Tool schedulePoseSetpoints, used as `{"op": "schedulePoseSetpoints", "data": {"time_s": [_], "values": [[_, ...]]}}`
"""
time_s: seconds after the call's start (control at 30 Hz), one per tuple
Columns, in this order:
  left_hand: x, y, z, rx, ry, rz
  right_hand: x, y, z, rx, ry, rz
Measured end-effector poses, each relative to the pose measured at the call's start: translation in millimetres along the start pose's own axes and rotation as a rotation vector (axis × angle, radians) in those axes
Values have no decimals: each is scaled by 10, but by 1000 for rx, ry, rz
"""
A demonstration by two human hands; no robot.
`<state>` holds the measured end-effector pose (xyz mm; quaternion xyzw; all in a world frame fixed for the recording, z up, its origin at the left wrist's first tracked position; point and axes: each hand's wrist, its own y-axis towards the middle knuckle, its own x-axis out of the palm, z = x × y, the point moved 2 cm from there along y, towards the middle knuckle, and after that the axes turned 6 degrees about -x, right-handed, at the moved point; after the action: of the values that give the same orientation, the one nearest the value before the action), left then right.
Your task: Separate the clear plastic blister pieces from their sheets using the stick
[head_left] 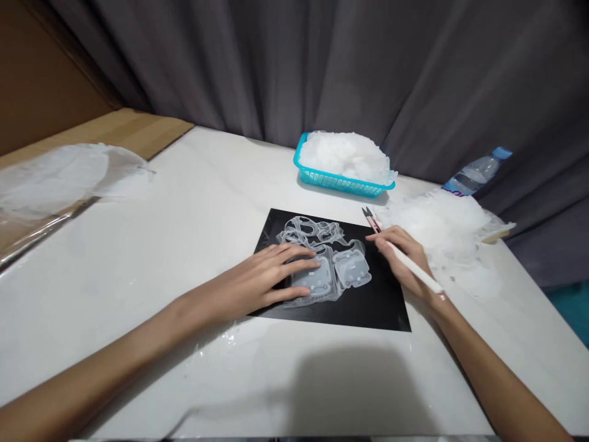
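Observation:
A black mat (368,307) lies on the white table (184,245). On it rests a clear silicone sheet of moulded pads (343,270) with loose trimmed strips (313,232) behind it. My left hand (271,273) lies flat on the left pad, fingers stretched out, pressing it down. My right hand (405,258) is closed round a white pen-like tool (411,267), its tip at the sheet's right edge. Small pink-handled snips (372,220) lie just beyond the right hand.
A turquoise basket (340,181) full of white translucent pieces stands behind the mat. A loose heap of the same pieces (442,227) lies at the right, with a water bottle (478,175) behind. A clear plastic bag (64,178) and cardboard (129,129) sit at the left. Grey curtain behind.

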<state>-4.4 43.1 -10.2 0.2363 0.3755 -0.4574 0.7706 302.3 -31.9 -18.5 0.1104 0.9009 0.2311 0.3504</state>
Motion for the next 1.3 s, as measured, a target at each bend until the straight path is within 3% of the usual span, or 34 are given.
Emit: {"op": "schedulePoseSetpoints", "data": {"time_s": [0.13, 0.33, 0.43, 0.77, 1.07, 1.3], "values": [[49, 31, -27, 47, 34, 37, -116, -1, -156, 49, -2, 47], [85, 7, -52, 75, 14, 62, 239, -200, -590, 56, 160, -338], [81, -21, -45, 51, -36, 39, 397, -228, -661, -13, 213, -440], [65, -16, -19, 27, -20, -22, 484, -188, -670, -258, 300, -532], [61, -16, -17, 22, -8, -42, 509, -173, -665, -234, 294, -556], [66, -10, -27, 35, 2, -39, 550, -177, -694, -328, 244, -531]]}}
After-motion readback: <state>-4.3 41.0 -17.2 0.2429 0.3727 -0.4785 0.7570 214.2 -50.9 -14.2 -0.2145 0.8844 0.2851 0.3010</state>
